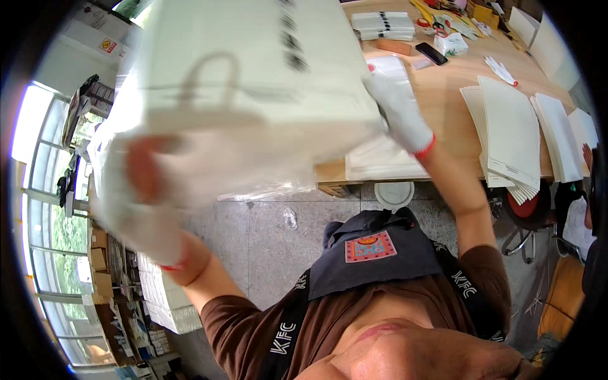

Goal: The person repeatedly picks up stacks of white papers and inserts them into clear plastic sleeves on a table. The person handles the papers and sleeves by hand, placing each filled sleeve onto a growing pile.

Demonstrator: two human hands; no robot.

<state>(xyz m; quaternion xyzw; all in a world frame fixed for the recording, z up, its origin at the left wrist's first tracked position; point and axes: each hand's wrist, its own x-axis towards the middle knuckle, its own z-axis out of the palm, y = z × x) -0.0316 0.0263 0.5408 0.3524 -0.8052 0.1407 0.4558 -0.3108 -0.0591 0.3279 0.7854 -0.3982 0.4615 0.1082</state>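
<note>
A large white paper carrier bag (253, 69) with a brown handle and dark print is held up in front of me, blurred by motion. Clear plastic shows around its lower left. My left hand (139, 215), in a white glove with a red cuff, grips its lower left side; bare fingertips show through the smear. On the opposite edge, my gloved right hand (402, 117) is closed around the bag's right side, its fingers partly hidden behind it. Beneath that hand, flat white sheets in clear film (386, 158) lie at the table's near edge.
The wooden table (443, 139) carries fanned white card sheets (510, 133), a bundle of white bags (383, 25), a phone (432, 54), a tissue pack (451, 44) and a spare glove (501, 71). A round white lid (394, 194) sits below the table edge. Wrapped white stacks (164, 294) stand left.
</note>
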